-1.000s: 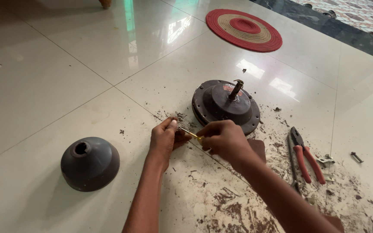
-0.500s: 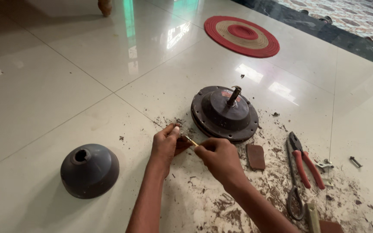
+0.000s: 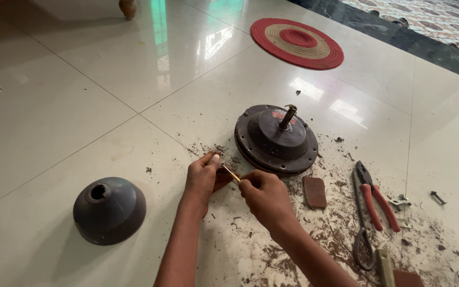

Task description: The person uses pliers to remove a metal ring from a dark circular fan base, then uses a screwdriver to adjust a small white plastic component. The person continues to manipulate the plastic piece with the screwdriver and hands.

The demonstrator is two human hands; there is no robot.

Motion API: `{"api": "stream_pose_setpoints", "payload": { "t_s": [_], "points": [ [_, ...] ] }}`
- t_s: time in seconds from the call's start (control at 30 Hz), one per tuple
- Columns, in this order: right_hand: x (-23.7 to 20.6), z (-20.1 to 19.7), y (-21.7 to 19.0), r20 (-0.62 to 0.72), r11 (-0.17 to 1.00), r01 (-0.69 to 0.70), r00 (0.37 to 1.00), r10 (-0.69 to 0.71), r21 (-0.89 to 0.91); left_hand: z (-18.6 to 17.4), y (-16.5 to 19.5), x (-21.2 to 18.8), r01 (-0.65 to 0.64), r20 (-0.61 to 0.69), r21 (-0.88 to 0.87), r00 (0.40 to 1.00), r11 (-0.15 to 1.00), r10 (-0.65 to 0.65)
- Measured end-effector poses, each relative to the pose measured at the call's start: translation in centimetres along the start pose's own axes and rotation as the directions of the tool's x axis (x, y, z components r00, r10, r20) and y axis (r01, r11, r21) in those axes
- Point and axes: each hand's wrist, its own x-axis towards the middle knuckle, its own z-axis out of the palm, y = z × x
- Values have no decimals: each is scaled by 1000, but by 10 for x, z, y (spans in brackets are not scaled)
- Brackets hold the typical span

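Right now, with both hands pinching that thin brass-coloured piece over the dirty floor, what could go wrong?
1. The thin brass-coloured piece is held only at its ends by the left hand and right hand; it might slip and get lost in the dark debris.
2. The pliers and small screw lie loose beside the right forearm; an elbow sweep could scatter them.
3. The motor housing sits close to the hands and could be knocked.

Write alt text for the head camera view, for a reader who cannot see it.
Two bare hands meet over a dirty tiled floor: the left hand and right hand pinch a thin brass-coloured rod between them. Just beyond sits a dark round motor housing; a grey dome cover lies left, red-handled pliers right.
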Motion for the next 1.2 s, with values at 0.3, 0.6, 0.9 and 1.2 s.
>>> {"api": "stream_pose_setpoints", "payload": {
  "t_s": [0.3, 0.6, 0.9, 1.2],
  "points": [
    [1, 1, 3, -84, 986, 101, 990, -113, -131, 1, 2, -2, 4, 4, -13, 1000, 1000, -4],
    [4, 3, 6, -89, 982, 98, 990, -114, -160, 0, 1, 0, 10, -1, -43, 1000, 999, -10],
    [8, 4, 14, -102, 963, 213, 968, -231, -166, -1, 3, 0, 5, -1, -63, 1000, 998, -5],
    [6, 13, 17, -72, 966, 223, 970, -234, -130, 1, 11, -6, 34, 14, -78, 999, 996, -33]
  ]
}}
